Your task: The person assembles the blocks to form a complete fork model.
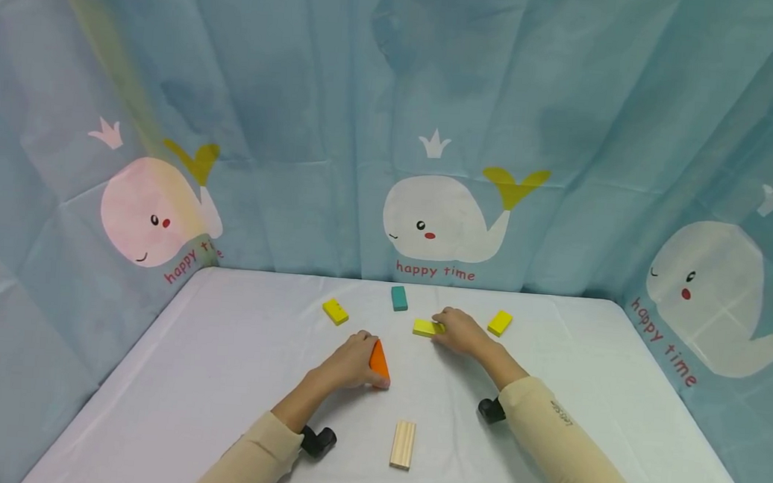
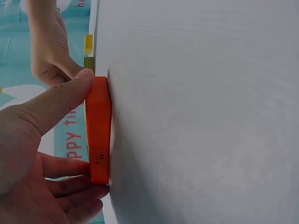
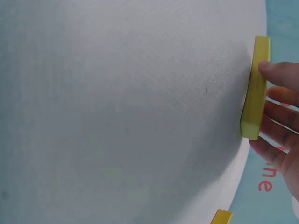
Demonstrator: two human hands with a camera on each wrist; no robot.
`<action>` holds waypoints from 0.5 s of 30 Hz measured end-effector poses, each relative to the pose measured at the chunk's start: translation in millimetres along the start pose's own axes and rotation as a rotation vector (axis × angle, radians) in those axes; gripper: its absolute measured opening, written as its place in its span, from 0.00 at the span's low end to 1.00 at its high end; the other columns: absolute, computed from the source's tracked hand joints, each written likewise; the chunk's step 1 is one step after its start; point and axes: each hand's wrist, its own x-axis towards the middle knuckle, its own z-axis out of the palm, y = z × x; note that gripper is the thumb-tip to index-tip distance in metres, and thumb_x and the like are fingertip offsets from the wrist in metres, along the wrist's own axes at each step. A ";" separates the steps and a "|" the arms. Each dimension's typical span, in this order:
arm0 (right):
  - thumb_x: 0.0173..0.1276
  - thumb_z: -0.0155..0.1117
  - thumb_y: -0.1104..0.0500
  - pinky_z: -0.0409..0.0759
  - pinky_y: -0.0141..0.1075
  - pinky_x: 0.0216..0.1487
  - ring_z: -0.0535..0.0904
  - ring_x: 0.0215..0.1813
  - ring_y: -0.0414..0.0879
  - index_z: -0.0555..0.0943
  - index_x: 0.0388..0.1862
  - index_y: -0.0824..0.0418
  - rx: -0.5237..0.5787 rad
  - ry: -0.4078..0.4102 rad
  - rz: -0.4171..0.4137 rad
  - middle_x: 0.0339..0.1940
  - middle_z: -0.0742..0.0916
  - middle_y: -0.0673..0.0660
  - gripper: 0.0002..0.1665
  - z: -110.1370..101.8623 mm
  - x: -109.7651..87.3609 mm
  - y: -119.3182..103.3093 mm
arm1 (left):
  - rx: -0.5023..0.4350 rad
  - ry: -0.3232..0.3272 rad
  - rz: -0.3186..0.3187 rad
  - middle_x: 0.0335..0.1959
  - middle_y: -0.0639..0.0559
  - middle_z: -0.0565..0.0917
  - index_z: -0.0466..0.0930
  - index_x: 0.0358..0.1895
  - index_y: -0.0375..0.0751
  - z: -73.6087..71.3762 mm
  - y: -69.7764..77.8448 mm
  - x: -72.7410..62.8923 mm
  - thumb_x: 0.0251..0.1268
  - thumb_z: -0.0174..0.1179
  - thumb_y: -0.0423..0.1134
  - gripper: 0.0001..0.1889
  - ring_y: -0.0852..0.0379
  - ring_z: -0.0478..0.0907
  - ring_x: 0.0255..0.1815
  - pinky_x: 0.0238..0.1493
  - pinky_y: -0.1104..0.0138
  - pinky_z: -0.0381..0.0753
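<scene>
Head only: orange block (image 1: 379, 362) as triangle

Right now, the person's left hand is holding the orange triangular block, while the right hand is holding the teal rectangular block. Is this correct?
Not quite: the right hand holds a yellow rectangular block; the teal rectangular block lies apart from both hands, as the head view shows. The left hand does hold the orange triangular block.

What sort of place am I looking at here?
Perhaps an indoor play or recording corner: a pale-blue hanging curtain printed with whales screens the back and sides of a white-topped table, with toy-like pieces, an orange triangular block and a yellow rectangular block.
</scene>
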 end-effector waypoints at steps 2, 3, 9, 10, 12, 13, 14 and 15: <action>0.65 0.68 0.57 0.78 0.45 0.60 0.79 0.51 0.50 0.80 0.59 0.65 -0.001 0.000 -0.006 0.51 0.84 0.60 0.25 0.1 0.7 0.3 | 0.002 0.000 0.008 0.59 0.40 0.74 0.69 0.66 0.31 -0.2 0.0 0.4 0.45 0.76 0.54 0.46 0.51 0.71 0.47 0.56 0.57 0.76; 0.65 0.68 0.57 0.78 0.44 0.59 0.79 0.50 0.50 0.80 0.58 0.66 -0.004 0.000 -0.010 0.50 0.85 0.59 0.24 0.3 1.0 0.5 | 0.004 -0.003 0.009 0.59 0.40 0.74 0.69 0.66 0.32 -0.2 -0.1 0.6 0.46 0.76 0.55 0.46 0.51 0.71 0.48 0.56 0.57 0.76; 0.65 0.68 0.57 0.79 0.42 0.56 0.78 0.46 0.47 0.82 0.57 0.64 0.002 0.008 0.000 0.47 0.85 0.58 0.22 1.6 1.8 1.6 | 0.008 -0.010 0.016 0.58 0.40 0.74 0.69 0.66 0.32 0.0 -0.4 0.4 0.46 0.76 0.55 0.46 0.51 0.71 0.47 0.55 0.57 0.77; 0.65 0.68 0.57 0.79 0.42 0.55 0.78 0.45 0.47 0.82 0.57 0.64 0.001 0.009 0.001 0.47 0.85 0.58 0.22 1.6 2.0 1.7 | 0.008 -0.007 0.018 0.58 0.40 0.74 0.69 0.66 0.32 0.0 -0.6 0.4 0.46 0.76 0.55 0.46 0.51 0.71 0.47 0.55 0.57 0.77; 0.65 0.68 0.57 0.79 0.41 0.55 0.77 0.45 0.47 0.82 0.56 0.63 -0.005 0.010 -0.001 0.47 0.86 0.57 0.22 1.3 2.5 1.7 | 0.007 -0.004 0.020 0.58 0.40 0.74 0.70 0.65 0.32 -0.1 -1.0 0.0 0.45 0.76 0.54 0.45 0.51 0.71 0.46 0.54 0.56 0.77; 0.65 0.68 0.57 0.79 0.41 0.55 0.77 0.45 0.47 0.82 0.56 0.63 -0.011 0.009 -0.005 0.46 0.86 0.57 0.22 1.1 2.9 1.8 | 0.008 -0.001 0.021 0.58 0.39 0.74 0.70 0.65 0.32 -0.2 -1.2 -0.3 0.45 0.76 0.54 0.45 0.51 0.71 0.47 0.54 0.56 0.77; 0.65 0.68 0.56 0.79 0.41 0.55 0.77 0.45 0.47 0.82 0.56 0.63 -0.016 0.006 -0.006 0.46 0.86 0.57 0.22 0.7 3.3 1.7 | 0.008 0.001 0.023 0.58 0.39 0.74 0.70 0.65 0.32 -0.4 -1.3 -0.7 0.45 0.76 0.54 0.45 0.51 0.71 0.47 0.55 0.56 0.77; 0.65 0.69 0.56 0.79 0.41 0.55 0.77 0.45 0.47 0.82 0.57 0.63 -0.020 0.000 -0.007 0.46 0.86 0.57 0.22 0.4 3.7 1.6 | 0.008 0.002 0.024 0.58 0.39 0.74 0.70 0.65 0.31 -0.6 -1.5 -1.0 0.45 0.76 0.54 0.45 0.51 0.71 0.47 0.55 0.56 0.77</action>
